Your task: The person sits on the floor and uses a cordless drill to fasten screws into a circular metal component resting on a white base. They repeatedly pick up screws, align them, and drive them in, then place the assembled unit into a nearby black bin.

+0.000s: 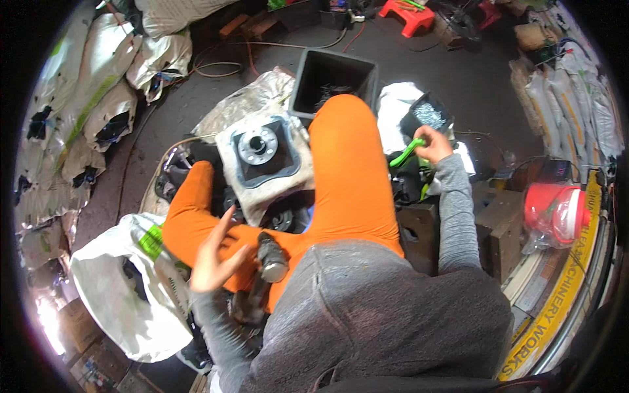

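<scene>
My right hand [436,144] pinches a bright green, elongated piece like a small handle [407,152]. It is beside a dark container [429,111] of small silvery parts, above a pile of black and green parts [409,180]. My left hand [216,259] is held over my left thigh with its fingers spread, holding nothing. Close by, a hammer-like tool [270,259] with a blunt metal head rests against my orange trousers. Between my knees stands a worn whitish block [229,157] with a dark recess. A round metal disc with a raised centre [257,145] sits in it.
A deep black bin [367,69] with dark bits stands past my right knee. An open white sack [118,308] lies at my left. Filled sacks [85,85] line the left side. Wooden blocks [501,229] and a red tub [553,213] are at right; a red stool [409,19] is far off.
</scene>
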`<state>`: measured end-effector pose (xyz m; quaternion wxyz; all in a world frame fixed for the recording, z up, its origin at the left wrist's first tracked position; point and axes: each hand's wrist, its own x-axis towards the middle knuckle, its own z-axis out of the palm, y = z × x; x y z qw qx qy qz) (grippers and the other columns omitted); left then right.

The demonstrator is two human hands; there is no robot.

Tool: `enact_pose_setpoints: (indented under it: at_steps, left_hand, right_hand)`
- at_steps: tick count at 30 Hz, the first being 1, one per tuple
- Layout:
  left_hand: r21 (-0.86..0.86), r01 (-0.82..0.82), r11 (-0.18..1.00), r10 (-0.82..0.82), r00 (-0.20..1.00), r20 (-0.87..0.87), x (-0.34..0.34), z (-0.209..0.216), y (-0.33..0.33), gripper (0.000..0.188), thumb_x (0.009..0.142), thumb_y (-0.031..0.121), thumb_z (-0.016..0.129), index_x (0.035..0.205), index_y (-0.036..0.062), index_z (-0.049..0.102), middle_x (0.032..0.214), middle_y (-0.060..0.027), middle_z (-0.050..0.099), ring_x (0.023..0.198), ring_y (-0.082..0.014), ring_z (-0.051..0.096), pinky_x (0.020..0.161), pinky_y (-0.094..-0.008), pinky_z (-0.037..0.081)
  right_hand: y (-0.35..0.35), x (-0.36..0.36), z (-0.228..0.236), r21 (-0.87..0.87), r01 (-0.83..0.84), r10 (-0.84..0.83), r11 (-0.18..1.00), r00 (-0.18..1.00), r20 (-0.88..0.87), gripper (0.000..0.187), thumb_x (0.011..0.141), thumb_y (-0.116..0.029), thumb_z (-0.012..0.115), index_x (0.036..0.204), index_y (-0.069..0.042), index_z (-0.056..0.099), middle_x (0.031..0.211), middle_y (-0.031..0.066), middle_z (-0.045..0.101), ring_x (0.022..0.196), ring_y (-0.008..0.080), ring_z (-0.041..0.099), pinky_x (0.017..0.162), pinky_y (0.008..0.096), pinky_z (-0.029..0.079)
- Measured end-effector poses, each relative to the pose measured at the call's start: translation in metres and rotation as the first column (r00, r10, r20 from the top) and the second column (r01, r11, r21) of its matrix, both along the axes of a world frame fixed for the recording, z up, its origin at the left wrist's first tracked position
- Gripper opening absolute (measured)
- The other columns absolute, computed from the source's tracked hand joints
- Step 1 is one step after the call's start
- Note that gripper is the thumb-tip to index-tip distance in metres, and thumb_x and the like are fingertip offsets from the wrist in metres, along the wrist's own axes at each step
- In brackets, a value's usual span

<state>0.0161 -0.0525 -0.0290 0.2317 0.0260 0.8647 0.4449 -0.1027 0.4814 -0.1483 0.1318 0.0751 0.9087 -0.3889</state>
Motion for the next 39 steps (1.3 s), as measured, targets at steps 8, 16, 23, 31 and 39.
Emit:
enact_pose_setpoints:
  at_steps: [8,16,23,31,39]
  left_hand:
    - [0.051,0.031,0.998,0.004,0.819,-0.573,-0.058,-0.019,0.111,0.087,0.077,0.016,0.075,0.148,0.0071,0.026,0.13,-0.0188,0.053,0.123,-0.0305,0.05,0.102,-0.0387,0.039]
    - [0.435,-0.567,0.699,0.537,0.819,0.203,-0.078,-0.077,0.042,0.053,0.086,0.007,0.051,0.137,0.0007,0.039,0.106,-0.0092,0.057,0.089,-0.0225,0.063,0.079,-0.0324,0.052]
    - [0.656,-0.69,0.306,0.427,0.715,0.553,-0.079,-0.118,0.006,0.054,0.089,0.025,0.052,0.137,0.0021,0.038,0.087,-0.0079,0.057,0.066,-0.018,0.056,0.056,-0.0296,0.047]
    - [0.019,-0.449,0.893,0.448,0.886,-0.122,-0.092,-0.132,0.032,0.051,0.091,0.029,0.06,0.137,0.0102,0.047,0.093,-0.012,0.064,0.075,-0.0194,0.063,0.064,-0.0323,0.05]
    - [-0.296,-0.321,0.899,0.249,0.934,-0.256,-0.103,-0.136,0.053,0.061,0.094,0.048,0.044,0.14,0.0074,0.04,0.117,-0.0234,0.06,0.106,-0.0397,0.058,0.089,-0.0442,0.046]
  right_hand:
    - [-0.178,-0.017,0.135,-0.404,-0.423,0.222,0.811,0.862,-0.456,0.024,0.073,0.001,0.064,0.096,-0.005,0.06,0.094,0.0004,0.062,0.083,0.0055,0.059,0.066,0.019,0.048]
    - [-0.317,-0.033,0.014,-0.847,-0.241,0.276,0.474,0.954,-0.117,0.049,0.081,-0.007,0.07,0.127,-0.005,0.053,0.111,0.0057,0.06,0.1,0.0111,0.057,0.081,0.0249,0.051]
    - [-0.344,-0.035,-0.097,-0.569,0.289,-0.206,0.77,0.956,0.207,0.053,0.086,-0.02,0.067,0.132,-0.005,0.046,0.098,0.0053,0.06,0.077,0.0117,0.06,0.064,0.0263,0.053]
    - [-0.336,-0.046,-0.116,-0.776,0.277,0.012,0.566,0.939,0.344,0.04,0.09,-0.016,0.063,0.126,-0.004,0.047,0.072,0.0002,0.052,0.051,0.0081,0.05,0.045,0.0257,0.05]
    - [-0.335,-0.049,-0.112,-0.717,0.263,0.022,0.646,0.932,0.362,0.039,0.09,-0.018,0.063,0.124,-0.006,0.049,0.066,0.0002,0.052,0.046,0.0081,0.049,0.042,0.0257,0.046]
